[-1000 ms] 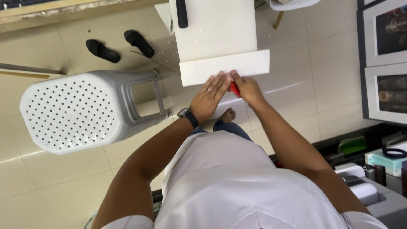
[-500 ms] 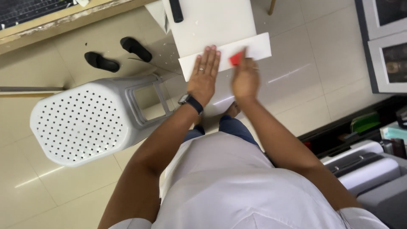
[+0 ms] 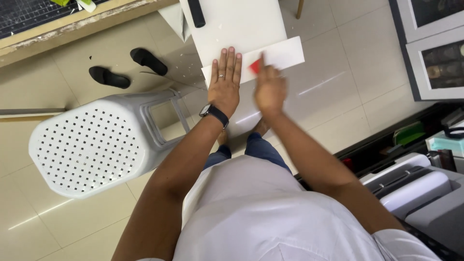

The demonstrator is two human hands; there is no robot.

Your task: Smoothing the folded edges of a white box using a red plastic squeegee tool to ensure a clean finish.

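Observation:
A white board [image 3: 251,24] lies in front of me with a white sheet [image 3: 285,53] across its near edge. My left hand [image 3: 225,82] presses flat on the sheet, fingers spread, with a ring on one finger and a black watch on the wrist. My right hand [image 3: 268,87] grips a small red scraper [image 3: 254,65] and holds it against the sheet, just right of the left hand. A black tube-shaped thing [image 3: 196,12] rests on the board's far left part.
A white perforated plastic stool [image 3: 92,145] stands to my left. A pair of black sandals [image 3: 128,67] lies on the tiled floor. A wooden-edged table with a cutting mat [image 3: 43,19] is at the far left. Framed pictures [image 3: 435,43] and machines [image 3: 420,188] line the right.
My left hand has flattened and moved further onto the sheet. My right hand has slid the red scraper rightward along the sheet. The view has shifted.

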